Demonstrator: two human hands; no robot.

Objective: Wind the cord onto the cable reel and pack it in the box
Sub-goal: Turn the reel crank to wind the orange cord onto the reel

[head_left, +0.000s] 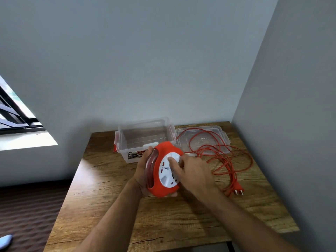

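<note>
The left hand [143, 171] cups the back of the round orange plastic cable reel [164, 170], fingers curled round its rim with fingertips showing at the top and bottom edges, holding it tilted above the table with its face turned toward the camera. The right hand [192, 174] lies across the reel's white circular face plate [168, 170], fingers bent onto the white knob [171, 159] near the plate's top; whether it pinches the knob or only presses it is hard to tell. Dark red turns of cord show through the reel's clear side at its 9 o'clock edge. At 12 o'clock from the reel, just behind it, stands the clear plastic storage box [143, 137] with red side clips, open. At 2 o'clock lies the box's clear plastic lid [203, 138], flat on the table beside the box. The loose orange cord [223, 157] sprawls in loops over the lid and across the table at 3 o'clock, ending in an orange two-pin plug [238, 191] at about 4 o'clock. All rest on a brown wood-grain table [172, 219] set into a grey wall corner.
</note>
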